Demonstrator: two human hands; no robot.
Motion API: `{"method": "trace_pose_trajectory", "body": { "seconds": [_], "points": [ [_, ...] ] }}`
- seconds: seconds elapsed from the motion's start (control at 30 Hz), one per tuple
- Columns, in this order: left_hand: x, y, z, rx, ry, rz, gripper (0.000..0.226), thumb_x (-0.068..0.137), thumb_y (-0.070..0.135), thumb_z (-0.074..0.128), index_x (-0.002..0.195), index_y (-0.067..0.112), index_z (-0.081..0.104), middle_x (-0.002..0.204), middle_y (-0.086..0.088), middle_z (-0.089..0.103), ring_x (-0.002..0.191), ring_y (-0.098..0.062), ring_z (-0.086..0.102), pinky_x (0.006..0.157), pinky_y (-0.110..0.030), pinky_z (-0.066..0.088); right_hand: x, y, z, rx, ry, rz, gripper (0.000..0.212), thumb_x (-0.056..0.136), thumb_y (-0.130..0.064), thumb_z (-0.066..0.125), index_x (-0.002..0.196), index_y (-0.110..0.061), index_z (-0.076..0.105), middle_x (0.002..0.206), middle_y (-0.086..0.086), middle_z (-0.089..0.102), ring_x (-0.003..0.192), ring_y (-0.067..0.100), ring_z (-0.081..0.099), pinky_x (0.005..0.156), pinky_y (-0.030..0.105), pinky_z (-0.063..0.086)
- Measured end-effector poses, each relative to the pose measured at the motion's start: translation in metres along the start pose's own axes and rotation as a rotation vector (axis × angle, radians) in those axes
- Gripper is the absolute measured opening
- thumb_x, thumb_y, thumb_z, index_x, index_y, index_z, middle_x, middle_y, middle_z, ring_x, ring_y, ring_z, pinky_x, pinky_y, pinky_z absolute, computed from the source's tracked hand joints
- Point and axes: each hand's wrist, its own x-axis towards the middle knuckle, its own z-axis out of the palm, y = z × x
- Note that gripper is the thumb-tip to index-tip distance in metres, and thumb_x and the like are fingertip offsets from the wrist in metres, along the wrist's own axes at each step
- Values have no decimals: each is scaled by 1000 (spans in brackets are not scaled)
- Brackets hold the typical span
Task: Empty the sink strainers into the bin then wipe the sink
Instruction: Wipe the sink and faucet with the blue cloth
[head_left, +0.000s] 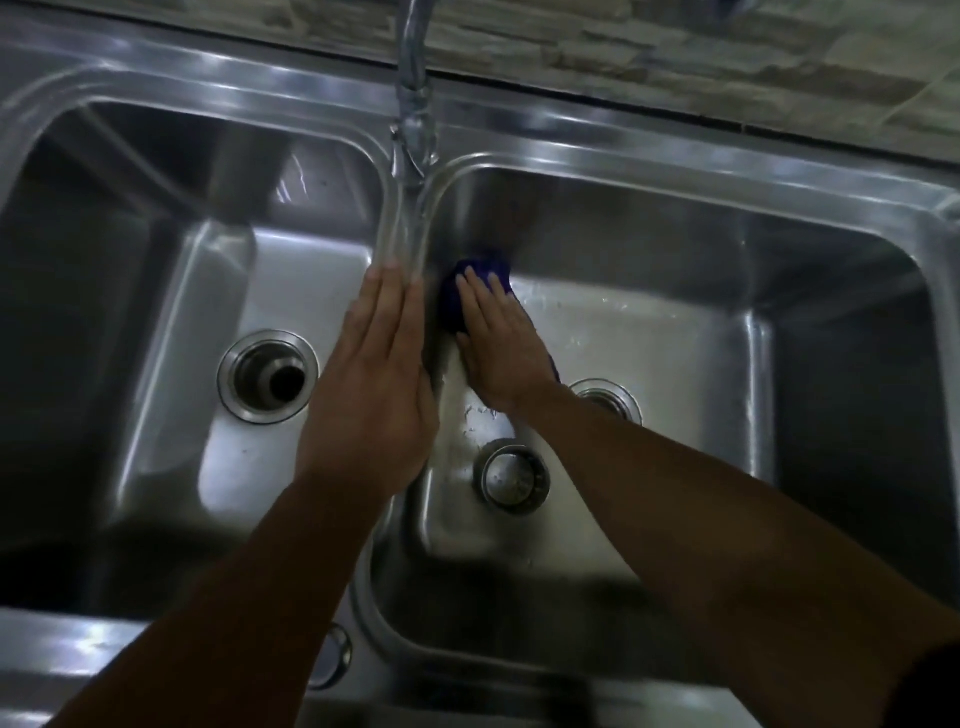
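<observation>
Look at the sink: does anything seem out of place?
Yes. A strainer lies loose on the right basin floor, beside the right drain rather than in it; the left drain stands open, without one.

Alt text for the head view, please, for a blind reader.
Right hand presses a blue cloth against the left wall of the right basin; left hand lies flat along the divider. A strainer lies on that basin's floor.

Glossy brushed-steel sink (675, 171), blue cloth (480, 273), and rough stone-look tiles (701, 47) behind.
</observation>
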Motion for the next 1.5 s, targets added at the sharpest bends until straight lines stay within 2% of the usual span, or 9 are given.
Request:
{"method": "trace_pose_trajectory", "body": {
  "seconds": [0.2, 0.33, 0.57, 0.67, 0.83, 1.0, 1.17, 1.3, 1.5],
  "points": [
    [-2, -5, 5, -15, 33, 4, 61, 101, 23, 25, 159, 6, 18, 168, -14, 13, 157, -26, 6, 124, -51, 24, -53, 79, -22, 27, 73, 213, 65, 98, -18, 47, 158, -9, 21, 163, 11, 26, 152, 29, 22, 124, 44, 20],
    [-2, -5, 6, -8, 38, 7, 64, 98, 22, 24, 159, 5, 18, 168, -13, 13, 157, -24, 5, 124, -49, 24, -93, 130, -41, -6, 71, 399, 61, 102, -19, 41, 157, -9, 18, 164, 10, 23, 152, 27, 21, 125, 46, 19],
    [-1, -3, 4, -39, 46, 9, 63, 98, 22, 25, 159, 5, 19, 168, -13, 13, 157, -24, 5, 124, -49, 23, -49, 71, -30, 168, 105, 798, 77, 94, -14, 45, 159, -6, 4, 168, 9, 1, 154, 34, 2, 126, 47, 9],
    [-2, -4, 4, -34, 49, 21, 62, 99, 22, 26, 159, 6, 19, 167, -14, 14, 157, -25, 6, 124, -50, 23, -30, 35, -25, 132, 34, 662, 84, 91, -15, 51, 159, -7, 2, 168, 9, -3, 154, 34, -1, 126, 44, 6],
    [-1, -1, 1, 17, 13, 8, 63, 99, 24, 29, 158, 3, 20, 167, -16, 15, 157, -25, 7, 125, -49, 20, -12, -13, -14, 95, -121, 179, 87, 89, -8, 53, 160, -12, 2, 168, 2, -2, 155, 32, -3, 126, 43, 6],
    [14, 10, -8, 137, 9, 17, 65, 97, 32, 37, 153, 0, 31, 161, -21, 30, 152, -31, 24, 126, -48, 18, -33, 39, -31, 70, -165, 70, 83, 91, -8, 49, 160, -16, 4, 169, 0, 0, 156, 23, 2, 126, 42, 10],
    [51, 12, -7, 116, -52, 93, 69, 93, 34, 35, 151, -3, 35, 159, -22, 32, 151, -34, 27, 126, -45, 19, -90, 120, -42, 80, -40, 337, 76, 95, -15, 49, 160, -12, 9, 168, 5, 10, 154, 23, 12, 124, 40, 17],
    [48, 5, 3, 187, -57, 131, 72, 91, 36, 36, 152, -1, 34, 160, -21, 31, 153, -32, 20, 125, -38, 7, -137, 180, -57, 81, 38, 604, 73, 93, -8, 50, 158, -3, 15, 166, 12, 17, 153, 29, 18, 124, 43, 17],
    [51, 6, 5, 178, -41, 114, 74, 91, 41, 35, 154, 3, 33, 162, -17, 30, 154, -28, 18, 127, -44, 13, -90, 145, -48, 78, 5, 893, 78, 94, -22, 43, 157, 1, 2, 167, 16, -1, 153, 39, 2, 124, 49, 9]
  ]
}}
